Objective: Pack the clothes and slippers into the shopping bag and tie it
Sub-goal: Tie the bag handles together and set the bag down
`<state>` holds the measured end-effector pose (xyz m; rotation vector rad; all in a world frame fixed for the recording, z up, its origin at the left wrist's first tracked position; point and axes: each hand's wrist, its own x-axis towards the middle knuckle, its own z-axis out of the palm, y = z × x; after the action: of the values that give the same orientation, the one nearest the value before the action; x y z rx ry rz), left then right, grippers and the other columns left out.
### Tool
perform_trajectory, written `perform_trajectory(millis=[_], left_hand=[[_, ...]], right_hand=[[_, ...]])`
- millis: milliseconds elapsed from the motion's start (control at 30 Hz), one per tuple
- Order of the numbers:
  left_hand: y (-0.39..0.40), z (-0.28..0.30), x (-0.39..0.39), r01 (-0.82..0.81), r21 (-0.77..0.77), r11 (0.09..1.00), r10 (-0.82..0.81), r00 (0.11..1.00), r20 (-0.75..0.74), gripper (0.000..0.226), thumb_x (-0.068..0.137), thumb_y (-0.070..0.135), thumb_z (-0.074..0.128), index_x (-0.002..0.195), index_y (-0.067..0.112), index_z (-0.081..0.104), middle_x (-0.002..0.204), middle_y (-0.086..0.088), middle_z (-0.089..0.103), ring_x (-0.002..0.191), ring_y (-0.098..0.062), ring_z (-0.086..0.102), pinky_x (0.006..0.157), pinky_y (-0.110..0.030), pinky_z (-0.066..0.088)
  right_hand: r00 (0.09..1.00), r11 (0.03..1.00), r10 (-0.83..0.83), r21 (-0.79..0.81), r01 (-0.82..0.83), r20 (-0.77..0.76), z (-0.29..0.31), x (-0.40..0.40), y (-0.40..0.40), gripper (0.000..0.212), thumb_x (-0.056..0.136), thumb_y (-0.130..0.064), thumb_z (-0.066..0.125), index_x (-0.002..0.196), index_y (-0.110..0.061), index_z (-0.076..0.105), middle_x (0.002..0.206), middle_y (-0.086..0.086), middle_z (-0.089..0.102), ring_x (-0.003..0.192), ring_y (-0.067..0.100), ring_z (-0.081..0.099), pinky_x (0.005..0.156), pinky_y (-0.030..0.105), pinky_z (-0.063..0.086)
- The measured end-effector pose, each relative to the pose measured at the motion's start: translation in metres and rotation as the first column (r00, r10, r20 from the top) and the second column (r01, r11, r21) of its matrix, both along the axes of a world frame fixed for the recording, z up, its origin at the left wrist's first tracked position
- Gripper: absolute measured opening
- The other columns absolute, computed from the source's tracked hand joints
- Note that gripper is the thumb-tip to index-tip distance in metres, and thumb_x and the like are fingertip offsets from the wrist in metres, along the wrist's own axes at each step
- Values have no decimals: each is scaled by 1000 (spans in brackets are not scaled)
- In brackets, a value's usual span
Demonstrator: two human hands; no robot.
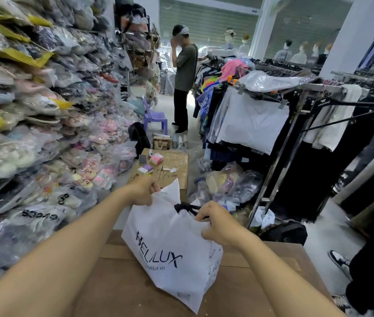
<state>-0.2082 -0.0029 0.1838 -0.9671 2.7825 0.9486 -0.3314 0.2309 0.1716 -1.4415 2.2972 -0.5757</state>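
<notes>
Head view, lower centre: white bag (170,252) stands on brown tabletop (122,289), left hand (143,191) pinching its upper-left rim, right hand (218,223) gripping the right rim, dark clothes (187,208) showing in the mouth between both hands.

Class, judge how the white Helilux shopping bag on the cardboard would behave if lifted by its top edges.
The shopping bag is probably floppy: its top creases where the left hand and right hand pinch it. It bulges, so the contents would likely sag downward. The dark garment at the open mouth might slip out.
</notes>
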Motion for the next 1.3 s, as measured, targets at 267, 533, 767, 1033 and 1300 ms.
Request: perform_trajectory(millis=[267,533,767,1033,1300], left_hand=[[-14,20,6,210,98,973,-216,975,52,23,70,5,81,66,25,70,138,16,36,120,-23,50,76,-29,46],[-4,1,21,203,348,915,-217,976,4,23,64,17,90,83,26,80,148,21,28,141,-11,27,108,-41,43],[7,-30,24,45,681,731,-130,989,74,56,73,13,85,122,23,62,122,-1,70,111,-22,68,93,-47,56],[10,-64,27,76,761,644,18,993,-114,68,71,24,85,130,6,55,128,-11,66,115,-27,65,103,-47,48],[8,-53,24,100,582,807,-5,987,-162,44,65,31,89,106,20,76,149,22,24,131,-12,42,103,-36,44]], right_hand=[[999,999,38,-26,-38,-26,-8,-20,10,34,80,10,62,81,-23,67,107,-12,47,92,6,50,76,6,40],[997,994,-64,-90,67,36,-5,-52,18,31,80,-2,79,84,-31,72,121,-14,45,113,14,44,84,5,39],[962,962,-231,-116,248,145,-31,-59,24,30,79,-11,82,98,-28,64,127,-1,40,119,22,46,96,35,48],[724,810,-434,-120,574,536,-44,-47,30,78,63,-18,95,117,-13,39,112,0,56,96,17,60,68,33,54],[729,942,-253,-10,335,636,-38,-61,52,34,75,-10,86,107,-14,76,106,0,79,97,19,75,88,42,60]])
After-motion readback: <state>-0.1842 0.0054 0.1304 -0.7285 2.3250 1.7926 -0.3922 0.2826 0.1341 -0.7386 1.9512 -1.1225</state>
